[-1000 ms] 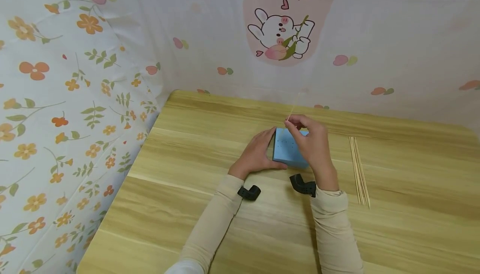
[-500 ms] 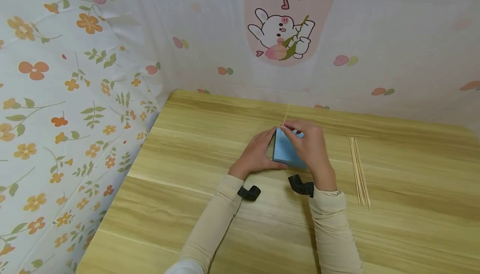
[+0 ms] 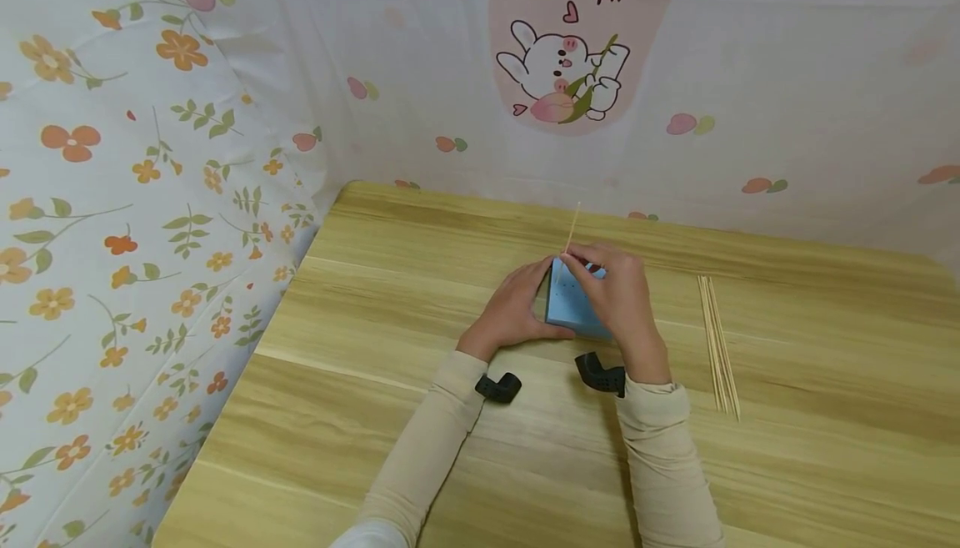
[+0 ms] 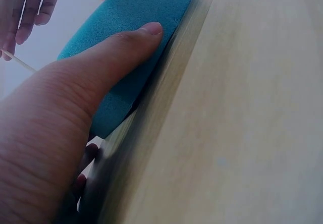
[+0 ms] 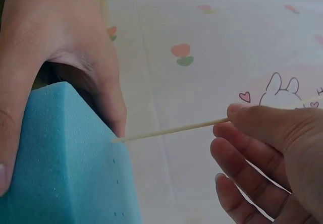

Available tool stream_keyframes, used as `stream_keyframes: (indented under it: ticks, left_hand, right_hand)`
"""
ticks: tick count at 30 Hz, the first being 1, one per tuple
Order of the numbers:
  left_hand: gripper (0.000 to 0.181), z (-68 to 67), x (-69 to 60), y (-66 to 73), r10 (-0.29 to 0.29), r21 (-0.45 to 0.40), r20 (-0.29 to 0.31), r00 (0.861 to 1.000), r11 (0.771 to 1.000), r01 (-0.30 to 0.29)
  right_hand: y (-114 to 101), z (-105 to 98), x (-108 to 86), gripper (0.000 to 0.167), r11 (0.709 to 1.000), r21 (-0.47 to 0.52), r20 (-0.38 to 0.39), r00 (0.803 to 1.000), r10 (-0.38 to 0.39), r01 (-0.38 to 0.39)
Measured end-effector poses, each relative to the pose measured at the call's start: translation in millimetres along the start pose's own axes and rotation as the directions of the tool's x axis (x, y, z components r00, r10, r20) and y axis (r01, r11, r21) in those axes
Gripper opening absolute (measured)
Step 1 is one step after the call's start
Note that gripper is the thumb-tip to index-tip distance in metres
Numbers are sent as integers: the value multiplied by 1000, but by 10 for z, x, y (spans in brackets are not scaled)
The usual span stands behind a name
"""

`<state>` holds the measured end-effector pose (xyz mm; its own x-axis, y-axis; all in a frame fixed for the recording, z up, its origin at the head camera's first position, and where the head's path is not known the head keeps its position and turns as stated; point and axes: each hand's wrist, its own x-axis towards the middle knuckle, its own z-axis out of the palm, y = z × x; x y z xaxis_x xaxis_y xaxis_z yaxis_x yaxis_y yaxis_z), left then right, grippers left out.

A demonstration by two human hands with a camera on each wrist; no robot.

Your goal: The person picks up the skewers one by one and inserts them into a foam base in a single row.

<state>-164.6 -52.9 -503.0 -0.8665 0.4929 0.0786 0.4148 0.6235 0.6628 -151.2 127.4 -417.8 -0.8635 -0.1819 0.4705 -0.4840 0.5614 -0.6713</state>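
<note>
My left hand grips a blue foam block on the table, its thumb along the near side and its fingers reaching round toward the far side. Small holes dot the block's top face. Between thumb and forefinger my right hand pinches a thin bamboo skewer over the block. The skewer's lower end meets the top face near the left hand's fingertips, as the right wrist view shows. Its other end points up and away. In the left wrist view the left thumb presses flat against the foam.
Several loose bamboo skewers lie side by side on the wooden table, right of the right hand. A floral cloth hangs behind the table and along its left. Each wrist carries a black camera mount.
The right hand has moved left and slightly down, bringing the skewer to the block's far left area; over the last half second it barely moves. The left hand and block have stayed put.
</note>
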Motion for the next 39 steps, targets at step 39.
stream_keyframes:
  ticks: [39]
  left_hand:
    - [126, 1, 0, 21, -63, -27, 22, 998, 998, 63]
  right_hand:
    - [922, -1481, -973, 41, 678, -413, 194, 669, 718, -608]
